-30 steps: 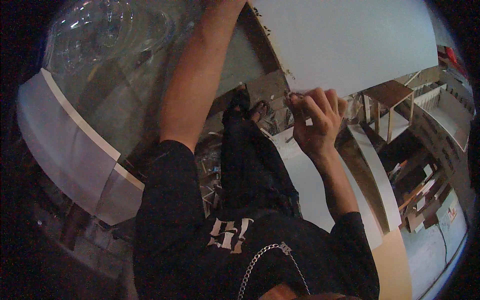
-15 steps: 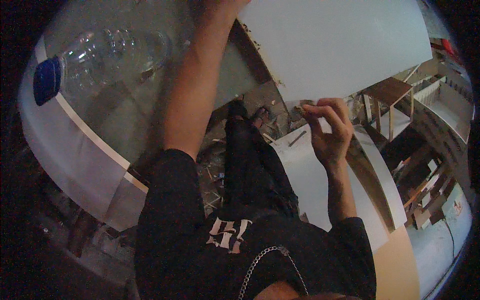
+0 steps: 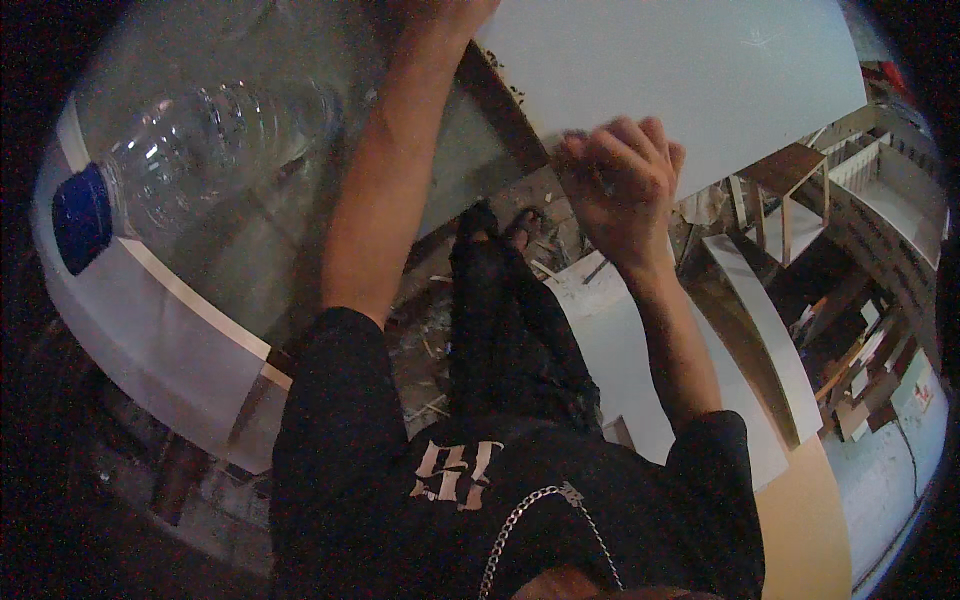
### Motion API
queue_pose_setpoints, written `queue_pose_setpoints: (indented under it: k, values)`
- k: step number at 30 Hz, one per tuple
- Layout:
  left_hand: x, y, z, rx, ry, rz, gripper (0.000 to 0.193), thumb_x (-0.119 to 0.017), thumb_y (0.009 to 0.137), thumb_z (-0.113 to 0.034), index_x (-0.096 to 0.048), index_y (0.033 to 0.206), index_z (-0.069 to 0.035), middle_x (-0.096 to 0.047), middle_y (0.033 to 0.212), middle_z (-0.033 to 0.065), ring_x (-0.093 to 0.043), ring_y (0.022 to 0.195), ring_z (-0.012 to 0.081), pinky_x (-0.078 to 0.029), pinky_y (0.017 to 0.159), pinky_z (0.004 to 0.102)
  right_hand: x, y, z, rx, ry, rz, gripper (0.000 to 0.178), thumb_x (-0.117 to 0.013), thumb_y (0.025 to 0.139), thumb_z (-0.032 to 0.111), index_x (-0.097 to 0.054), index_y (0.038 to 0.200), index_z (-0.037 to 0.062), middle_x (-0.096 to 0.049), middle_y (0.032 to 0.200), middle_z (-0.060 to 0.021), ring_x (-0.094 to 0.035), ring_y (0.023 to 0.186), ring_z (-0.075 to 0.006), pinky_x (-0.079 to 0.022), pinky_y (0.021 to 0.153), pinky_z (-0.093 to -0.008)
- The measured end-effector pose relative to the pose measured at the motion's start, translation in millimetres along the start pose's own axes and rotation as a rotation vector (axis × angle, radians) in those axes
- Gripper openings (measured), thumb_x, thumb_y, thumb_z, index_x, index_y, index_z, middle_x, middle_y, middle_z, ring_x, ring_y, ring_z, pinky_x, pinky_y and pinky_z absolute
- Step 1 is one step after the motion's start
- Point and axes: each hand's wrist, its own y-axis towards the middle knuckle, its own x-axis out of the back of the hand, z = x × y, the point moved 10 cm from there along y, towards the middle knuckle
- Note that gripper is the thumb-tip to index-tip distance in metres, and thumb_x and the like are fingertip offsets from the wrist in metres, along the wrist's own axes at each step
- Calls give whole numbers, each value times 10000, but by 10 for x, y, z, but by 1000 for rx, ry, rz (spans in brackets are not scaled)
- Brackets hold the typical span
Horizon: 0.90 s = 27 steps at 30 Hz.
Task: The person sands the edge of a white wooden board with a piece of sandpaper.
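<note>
A large white panel (image 3: pixel 680 80) fills the upper right, with a brown, crumb-specked edge along its left side. My left arm reaches up to the top of the picture, where only the back part of my left hand (image 3: pixel 455 15) shows beside that panel. Its fingers are cut off by the border. Over the panel's near left corner is my right hand (image 3: pixel 625 180), fingers curled together. Whatever it may hold is hidden or too small to make out.
A clear plastic bottle with a blue cap (image 3: pixel 82 220) lies at the left, above a curved-looking pale board edge (image 3: pixel 190 300). White boards (image 3: pixel 610 340) lean by my legs. A small wooden stool-like frame (image 3: pixel 790 200) and offcuts (image 3: pixel 860 370) are at the right. Debris covers the floor.
My right hand has moved up and slightly left, from below the panel's near edge to over its corner. Its fingers went from a pinch to a tighter curl. My left arm barely moved.
</note>
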Motion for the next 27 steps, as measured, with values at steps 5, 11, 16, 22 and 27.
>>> queue_pose_setpoints:
  k: [5, 11, 16, 22, 27]
  values:
    - [15, 2, 72, -1, -14, 8, 512, -728, 908, -210, -492, 1333, -47, -495, 1358, 203, -452, 1311, 402, -396, 1097, 516, 15, -331, -31, -39, 51, 35, 162, -800, 783, 131, -644, 740, 125, -594, 771, 11, -524, 781, -234, -332, 738, -378]
    - [14, 13, 41, -1, 47, 26, 527, -708, 929, -260, -475, 1362, -69, -490, 1374, 182, -449, 1325, 385, -393, 1087, 534, -116, 65, 123, 44, 11, 8, 151, -783, 825, 164, -649, 761, 138, -560, 767, 8, -514, 785, -231, -318, 728, -374]
    - [106, -50, 66, 24, 207, 43, 512, -699, 933, -273, -480, 1359, -92, -492, 1382, 167, -452, 1325, 379, -393, 1072, 542, -99, -246, 65, -11, 26, 34, 209, -784, 826, 184, -599, 743, 132, -553, 764, 4, -506, 769, -237, -321, 749, -370]
    - [-117, -22, -12, -12, -84, -32, 501, -731, 900, -156, -511, 1341, -67, -484, 1382, 197, -444, 1323, 391, -378, 1095, 527, -121, 387, -96, 52, -37, -85, 162, -807, 779, 234, -725, 896, 156, -663, 823, 18, -602, 823, -198, -400, 774, -384]
    - [-195, -23, 191, -7, -173, -5, 511, -734, 890, -89, -510, 1347, -43, -496, 1350, 220, -436, 1322, 397, -380, 1095, 527, 416, 137, -857, -270, 363, -206, 66, -747, 878, 50, -719, 939, 47, -723, 901, -59, -698, 782, -172, -542, 715, -295]
